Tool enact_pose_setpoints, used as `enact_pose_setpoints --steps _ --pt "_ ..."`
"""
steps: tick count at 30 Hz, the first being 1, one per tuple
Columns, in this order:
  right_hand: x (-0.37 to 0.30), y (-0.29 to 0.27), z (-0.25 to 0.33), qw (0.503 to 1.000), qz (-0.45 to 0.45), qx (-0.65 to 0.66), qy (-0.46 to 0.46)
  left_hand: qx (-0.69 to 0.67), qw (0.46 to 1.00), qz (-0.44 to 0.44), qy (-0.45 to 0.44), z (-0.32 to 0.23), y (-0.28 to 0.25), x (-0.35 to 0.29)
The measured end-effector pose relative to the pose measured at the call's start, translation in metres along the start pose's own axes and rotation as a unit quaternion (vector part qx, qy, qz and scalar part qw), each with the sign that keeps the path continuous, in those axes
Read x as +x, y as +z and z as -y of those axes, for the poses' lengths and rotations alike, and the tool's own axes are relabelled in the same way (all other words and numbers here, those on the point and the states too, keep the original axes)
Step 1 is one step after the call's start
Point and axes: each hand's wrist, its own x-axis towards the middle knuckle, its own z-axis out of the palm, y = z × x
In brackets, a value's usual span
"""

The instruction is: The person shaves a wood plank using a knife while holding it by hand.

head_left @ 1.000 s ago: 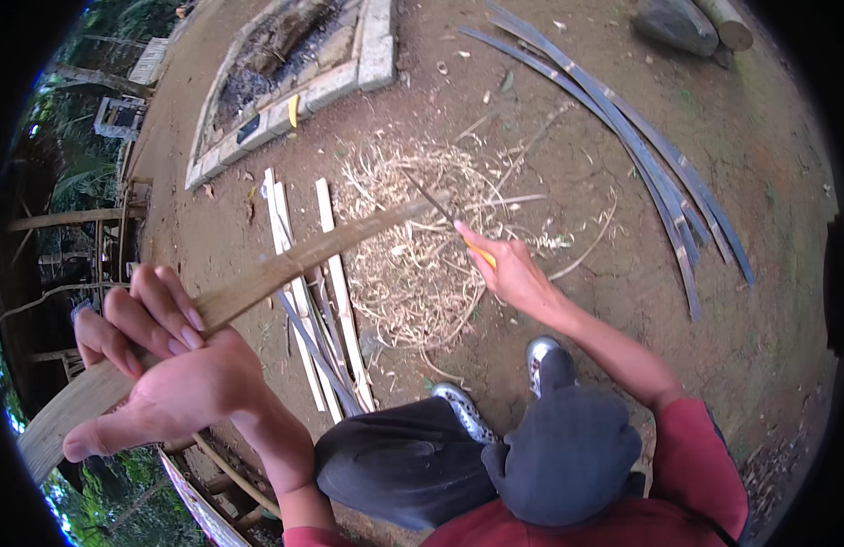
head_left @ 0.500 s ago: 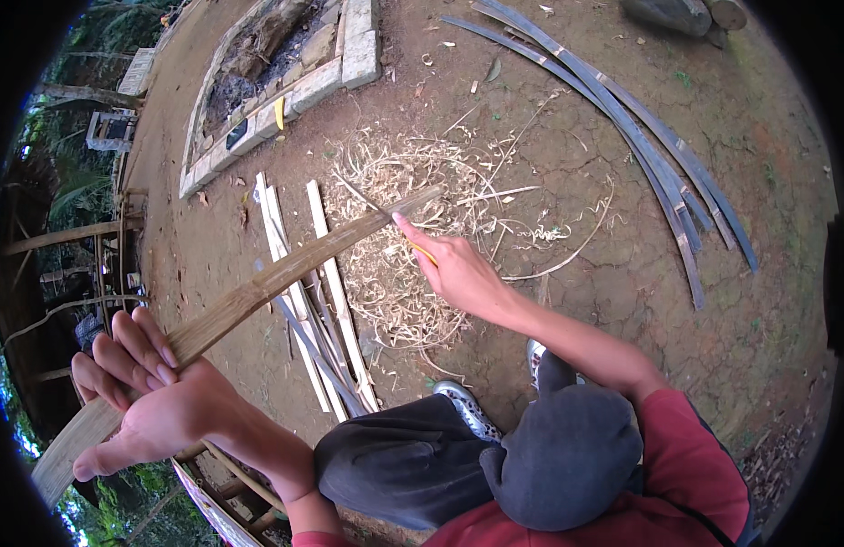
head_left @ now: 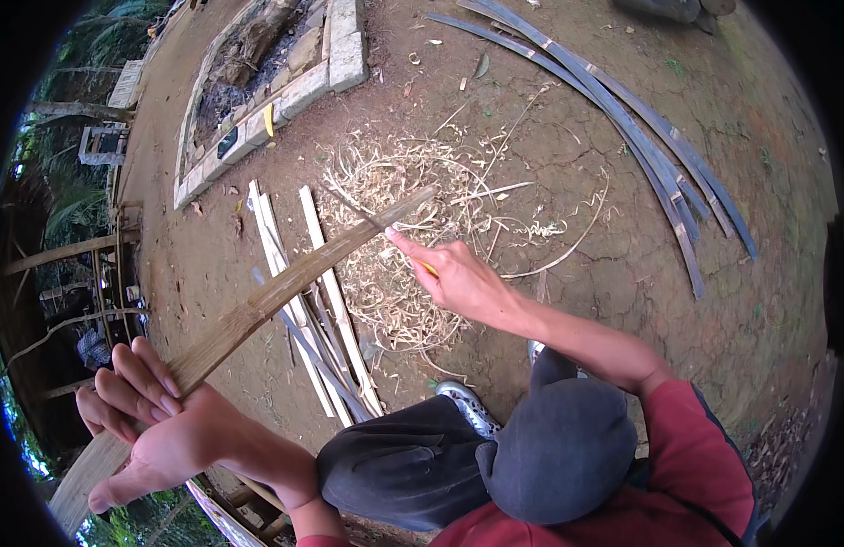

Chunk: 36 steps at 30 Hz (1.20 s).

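A long, flat bamboo strip [head_left: 294,278] runs diagonally from the lower left up toward the middle. My left hand [head_left: 158,419] is closed around its near part, fingers curled over the edge and thumb along the face. With my right hand [head_left: 463,283] I grip a knife [head_left: 356,204] by its yellow handle, mostly covered by my fingers. The blade lies across the strip close to its far end, and my extended index finger rests near that crossing. Below them, a heap of pale curled shavings [head_left: 399,310] covers the ground.
Several split bamboo strips [head_left: 335,319] lie left of the shavings. Long dark curved strips [head_left: 622,114] are spread at the far right. A stone-edged fire pit [head_left: 299,91] stands at the far left, with a yellow object [head_left: 268,119] and a dark phone-like object [head_left: 227,142] on its rim.
My left hand and the near end of the strip have shifted slightly down and right. The knife stays across the strip, and the whole view has moved a little.
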Motion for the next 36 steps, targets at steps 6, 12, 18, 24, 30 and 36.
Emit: enact_pose_setpoints --steps 6,12,18,24,30,36 --pt "0.014 -0.012 -0.007 0.997 0.035 -0.026 0.07 0.014 0.999 -0.034 -0.015 0.018 -0.002 0.009" --pt "-0.01 -0.013 0.019 0.991 0.053 0.058 0.108 0.013 0.998 -0.049 -0.028 0.01 -0.004 0.012" --pt "-0.027 -0.018 0.019 0.985 0.086 0.016 0.15 0.044 0.998 -0.042 0.011 -0.008 -0.015 0.001" --pt "-0.034 -0.019 0.022 0.996 0.039 0.027 0.074 -0.087 0.993 0.073 -0.009 -0.021 -0.037 0.01" --pt "-0.025 -0.015 0.033 0.985 0.106 0.029 0.13 0.053 0.998 -0.026 0.019 -0.016 -0.027 0.015" --pt "-0.026 -0.014 0.049 0.993 0.085 -0.055 0.054 0.052 0.997 -0.045 0.022 -0.016 -0.024 0.012"
